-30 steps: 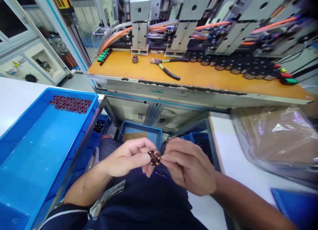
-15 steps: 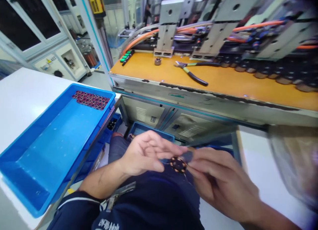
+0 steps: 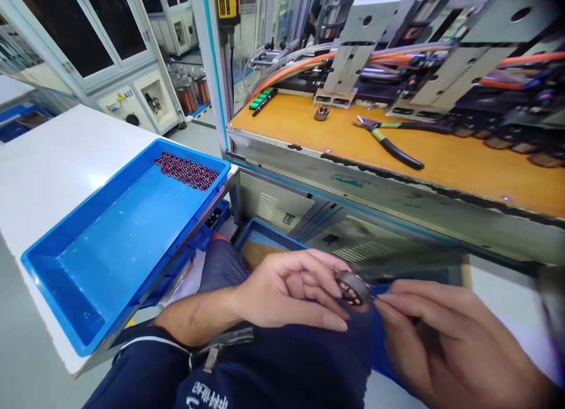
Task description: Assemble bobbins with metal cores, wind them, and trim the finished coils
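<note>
Gripped in the head view: one left hand held one round copper-wound part by its fingers, at lower centre; the fingers hid some of its edge. One right hand was pinched at the fingertips just beside it; whether a fine wire lay between them could not be determined. On the orange bench lay one pair of pliers and, apart from it, one similar part. Dark cylinders were overlapped, blurred and uncountable. One large blue tray contained clustered pieces, too small to count.
</note>
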Tool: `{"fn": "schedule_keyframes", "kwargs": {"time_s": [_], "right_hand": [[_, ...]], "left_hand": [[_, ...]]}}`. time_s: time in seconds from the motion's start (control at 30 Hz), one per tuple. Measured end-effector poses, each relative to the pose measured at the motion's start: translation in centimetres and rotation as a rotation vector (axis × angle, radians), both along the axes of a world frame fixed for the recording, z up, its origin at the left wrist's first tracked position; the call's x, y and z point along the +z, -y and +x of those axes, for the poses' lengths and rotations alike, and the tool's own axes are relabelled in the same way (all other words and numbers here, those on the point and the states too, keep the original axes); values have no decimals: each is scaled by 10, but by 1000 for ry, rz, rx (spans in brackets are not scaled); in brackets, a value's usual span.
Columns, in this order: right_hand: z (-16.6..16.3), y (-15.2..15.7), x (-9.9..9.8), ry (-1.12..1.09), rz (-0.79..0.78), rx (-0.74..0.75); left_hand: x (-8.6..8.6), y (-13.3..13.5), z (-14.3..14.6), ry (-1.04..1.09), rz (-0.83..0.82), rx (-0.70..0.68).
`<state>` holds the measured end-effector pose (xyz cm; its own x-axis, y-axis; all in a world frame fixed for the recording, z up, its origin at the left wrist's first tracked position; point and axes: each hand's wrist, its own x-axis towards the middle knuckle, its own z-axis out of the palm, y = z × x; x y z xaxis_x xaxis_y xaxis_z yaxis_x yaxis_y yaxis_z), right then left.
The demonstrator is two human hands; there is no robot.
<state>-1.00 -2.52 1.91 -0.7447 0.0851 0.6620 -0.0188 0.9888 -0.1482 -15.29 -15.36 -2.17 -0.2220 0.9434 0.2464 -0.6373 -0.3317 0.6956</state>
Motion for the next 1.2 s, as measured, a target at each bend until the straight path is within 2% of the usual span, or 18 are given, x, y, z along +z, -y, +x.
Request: {"fn": "schedule_keyframes", "kwargs": {"time_s": [0.1, 0.17, 0.27, 0.33, 0.4, 0.5, 0.6, 0.73, 0.83, 0.93, 1.0, 1.07, 1.2], "right_hand": [[-2, 1, 3, 1, -52, 40], [-4, 2, 9, -1, -52, 112], [-7, 2, 14, -32, -47, 204], [-7, 1, 14, -38, -42, 232], [-5, 0, 11, -18, -29, 220], [-3, 2, 6, -54, -33, 125], [-3, 7, 6, -103, -125, 32], [-4, 7, 10, -89, -263, 53], [-1, 3, 12, -102, -256, 139], [1, 1, 10, -115, -223, 185], [2, 0, 8, -114, -227, 190], [3, -1, 7, -127, -226, 190], [4, -1, 7, -141, -215, 137]], "left_hand": [[4, 0, -3, 90, 71, 10], [4, -1, -6, 121, -10, -53], [-1, -1, -8, 46, -175, -279], [-3, -1, -8, -10, -196, -391], [-3, 1, -7, -52, -191, -350], [2, 5, -5, -102, -187, -167], [9, 7, -4, -123, -137, -1], [10, 3, -5, -95, -46, 145], [9, -1, -6, -32, -121, 99], [8, -5, -6, -62, -249, -137], [8, -5, -6, -99, -276, -271], [8, -4, -6, -129, -257, -272], [11, -4, -4, -179, -204, -92]]}}
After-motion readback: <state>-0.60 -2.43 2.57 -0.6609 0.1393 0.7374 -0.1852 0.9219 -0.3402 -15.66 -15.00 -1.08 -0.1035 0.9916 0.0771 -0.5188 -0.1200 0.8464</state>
